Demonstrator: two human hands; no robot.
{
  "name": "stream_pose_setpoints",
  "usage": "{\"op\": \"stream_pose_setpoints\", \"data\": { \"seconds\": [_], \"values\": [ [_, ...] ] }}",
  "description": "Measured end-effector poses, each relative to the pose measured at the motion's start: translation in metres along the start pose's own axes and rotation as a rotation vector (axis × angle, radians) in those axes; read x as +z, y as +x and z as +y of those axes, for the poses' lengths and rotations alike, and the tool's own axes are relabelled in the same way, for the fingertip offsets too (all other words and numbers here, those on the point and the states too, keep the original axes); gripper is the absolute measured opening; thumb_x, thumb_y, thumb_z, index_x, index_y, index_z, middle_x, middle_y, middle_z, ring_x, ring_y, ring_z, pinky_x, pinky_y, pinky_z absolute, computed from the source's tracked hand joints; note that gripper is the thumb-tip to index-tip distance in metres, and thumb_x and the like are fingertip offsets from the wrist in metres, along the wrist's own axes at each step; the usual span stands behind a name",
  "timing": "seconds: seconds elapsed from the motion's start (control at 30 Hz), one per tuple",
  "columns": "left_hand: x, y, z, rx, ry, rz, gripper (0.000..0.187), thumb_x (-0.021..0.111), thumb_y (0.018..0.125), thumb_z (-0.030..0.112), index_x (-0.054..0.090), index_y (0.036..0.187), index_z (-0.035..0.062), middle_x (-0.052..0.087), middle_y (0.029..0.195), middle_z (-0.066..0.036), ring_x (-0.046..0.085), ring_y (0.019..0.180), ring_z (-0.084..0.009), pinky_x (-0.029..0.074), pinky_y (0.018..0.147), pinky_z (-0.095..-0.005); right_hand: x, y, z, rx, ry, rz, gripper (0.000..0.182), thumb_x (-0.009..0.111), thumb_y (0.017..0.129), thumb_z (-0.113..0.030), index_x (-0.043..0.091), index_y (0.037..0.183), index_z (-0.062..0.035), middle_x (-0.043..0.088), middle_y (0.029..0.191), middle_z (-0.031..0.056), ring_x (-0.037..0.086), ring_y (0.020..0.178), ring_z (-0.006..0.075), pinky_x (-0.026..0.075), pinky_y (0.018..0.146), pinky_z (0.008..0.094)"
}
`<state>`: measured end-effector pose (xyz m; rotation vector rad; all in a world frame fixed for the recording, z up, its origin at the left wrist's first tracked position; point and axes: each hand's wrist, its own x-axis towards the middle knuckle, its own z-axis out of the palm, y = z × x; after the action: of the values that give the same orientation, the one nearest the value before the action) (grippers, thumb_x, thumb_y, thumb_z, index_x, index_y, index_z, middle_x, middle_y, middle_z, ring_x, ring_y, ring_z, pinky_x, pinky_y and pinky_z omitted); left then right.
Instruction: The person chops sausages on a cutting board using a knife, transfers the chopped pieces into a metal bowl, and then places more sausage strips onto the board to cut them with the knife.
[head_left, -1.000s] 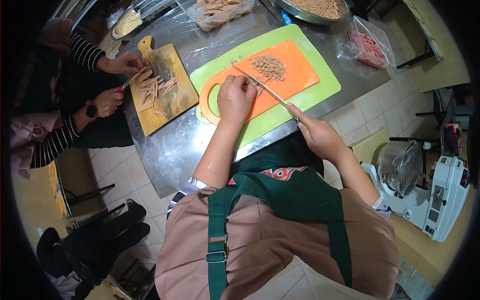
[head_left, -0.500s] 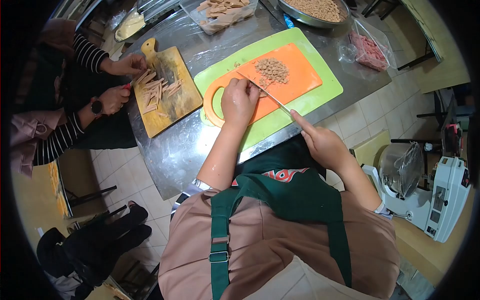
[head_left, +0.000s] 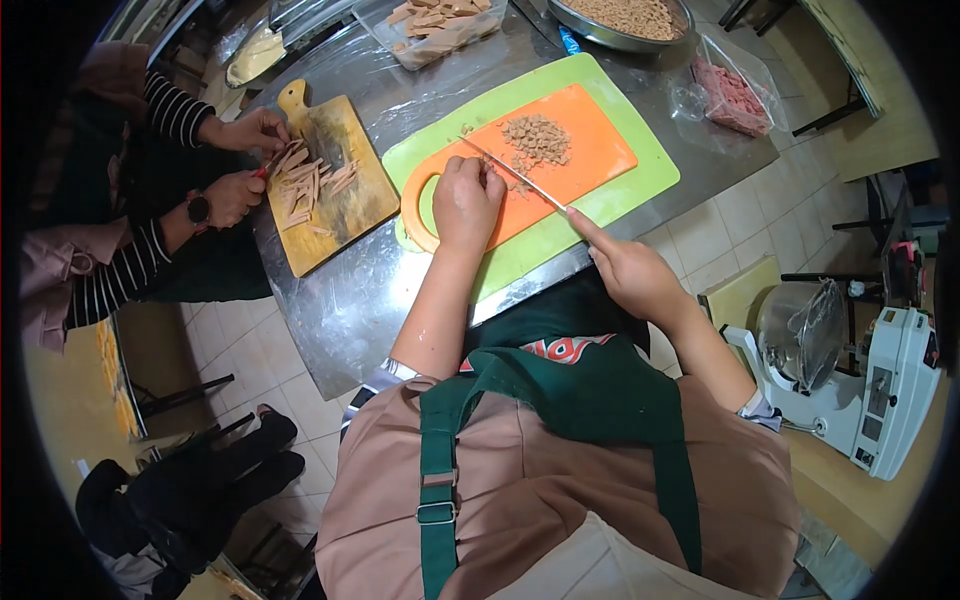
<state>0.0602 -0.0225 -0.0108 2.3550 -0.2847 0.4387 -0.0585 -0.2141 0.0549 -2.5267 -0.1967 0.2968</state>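
Observation:
My right hand (head_left: 637,282) grips a knife (head_left: 518,174) by its handle, the index finger stretched along it toward the blade. The blade lies slantwise low over an orange cutting board (head_left: 600,150), its tip toward the board's far left edge. My left hand (head_left: 467,203) rests on the board beside the blade with curled fingers; whatever lies under the fingertips is hidden. A heap of small brown chopped pieces (head_left: 537,139) sits beyond the knife, with loose bits along the blade. Beneath the orange board is a larger green cutting board (head_left: 640,185).
At left, a co-worker's hands (head_left: 232,196) hold a red-handled knife and brown strips (head_left: 312,187) over a wooden board (head_left: 356,215). Toward the back are a plastic tub (head_left: 440,50) of brown pieces, a metal bowl (head_left: 655,45) and a bag of pink food (head_left: 735,98). A mixer (head_left: 885,390) stands right.
My left hand and the knife have shifted slightly left across the orange board. More loose brown bits show beside the blade. The whole view has also shifted a little.

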Motion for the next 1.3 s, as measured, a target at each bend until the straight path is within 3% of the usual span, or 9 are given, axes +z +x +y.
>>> {"op": "stream_pose_setpoints", "data": {
  "seconds": [0.2,0.27,0.37,0.57,0.7,0.77,1.1,1.2,1.3],
  "values": [
    [-0.015,-0.004,-0.002,0.037,-0.113,-0.038,0.011,0.060,0.075,0.010,0.060,0.075,-0.0009,0.061,0.074,-0.015,0.060,0.067,-0.0279,0.048,0.061,-0.0366,-0.008,0.010,0.003,0.026,0.128,-0.059,0.053,0.037,0.091,-0.015,0.025,0.141,-0.0278,0.056,0.071,0.0266,0.056,0.070,0.0412,0.043,0.069,0.0486],
    [-0.023,-0.004,0.002,-0.160,-0.240,-0.144,0.010,0.059,0.074,0.007,0.059,0.081,-0.0003,0.062,0.074,-0.014,0.061,0.065,-0.0236,0.049,0.062,-0.0331,-0.015,0.008,-0.006,0.070,0.134,-0.076,0.053,0.038,0.091,-0.016,0.025,0.141,-0.0265,0.056,0.071,0.0263,0.056,0.070,0.0406,0.043,0.069,0.0477],
    [-0.024,-0.005,0.003,-0.179,-0.243,-0.144,0.013,0.060,0.072,0.005,0.056,0.084,0.0007,0.061,0.071,-0.012,0.061,0.062,-0.0210,0.048,0.061,-0.0319,-0.016,0.001,-0.013,0.000,0.136,-0.084,0.053,0.039,0.091,-0.016,0.025,0.141,-0.0246,0.056,0.069,0.0259,0.057,0.069,0.0402,0.043,0.067,0.0477],
    [-0.020,-0.003,0.003,-0.178,-0.178,-0.124,0.014,0.063,0.073,0.006,0.051,0.078,0.0017,0.061,0.069,-0.007,0.061,0.062,-0.0161,0.048,0.059,-0.0281,-0.010,-0.006,-0.015,-0.021,0.064,-0.089,0.052,0.039,0.090,-0.015,0.027,0.140,-0.0222,0.055,0.064,0.0241,0.055,0.063,0.0404,0.043,0.064,0.0483],
    [-0.020,-0.004,0.003,-0.195,-0.162,-0.140,0.014,0.063,0.073,0.007,0.050,0.077,0.0022,0.061,0.068,-0.007,0.060,0.060,-0.0162,0.047,0.058,-0.0282,-0.008,0.002,-0.015,-0.002,0.103,-0.123,0.051,0.038,0.091,-0.015,0.027,0.140,-0.0220,0.055,0.064,0.0239,0.055,0.062,0.0404,0.043,0.064,0.0485],
    [-0.019,-0.005,0.005,-0.192,-0.214,-0.098,0.013,0.062,0.071,0.005,0.050,0.077,0.0011,0.059,0.064,-0.012,0.059,0.059,-0.0243,0.046,0.057,-0.0335,-0.004,0.012,-0.018,0.053,0.126,-0.162,0.053,0.040,0.090,-0.014,0.026,0.141,-0.0244,0.057,0.074,0.0276,0.056,0.071,0.0423,0.043,0.069,0.0479],
    [-0.015,-0.005,0.003,-0.169,-0.178,-0.057,0.012,0.061,0.072,0.005,0.051,0.078,0.0009,0.060,0.066,-0.013,0.060,0.059,-0.0261,0.047,0.057,-0.0341,-0.006,-0.007,-0.006,0.018,-0.007,-0.111,0.052,0.039,0.090,-0.016,0.027,0.140,-0.0240,0.057,0.066,0.0233,0.057,0.064,0.0399,0.043,0.063,0.0488],
    [-0.014,-0.006,0.000,-0.139,-0.171,-0.055,0.012,0.062,0.076,0.010,0.056,0.082,0.0017,0.061,0.067,-0.009,0.061,0.059,-0.0191,0.048,0.058,-0.0293,-0.006,0.000,-0.003,0.052,0.102,-0.125,0.051,0.039,0.091,-0.018,0.027,0.140,-0.0256,0.057,0.070,0.0247,0.057,0.069,0.0404,0.044,0.068,0.0483],
    [-0.015,-0.006,0.001,-0.120,-0.187,-0.110,0.012,0.057,0.075,0.004,0.062,0.086,0.0006,0.062,0.071,-0.015,0.061,0.067,-0.0287,0.049,0.065,-0.0370,-0.008,0.005,0.007,0.067,0.182,-0.121,0.050,0.038,0.093,-0.019,0.026,0.141,-0.0257,0.060,0.086,0.0265,0.058,0.085,0.0400,0.044,0.078,0.0429]
  ]
}}
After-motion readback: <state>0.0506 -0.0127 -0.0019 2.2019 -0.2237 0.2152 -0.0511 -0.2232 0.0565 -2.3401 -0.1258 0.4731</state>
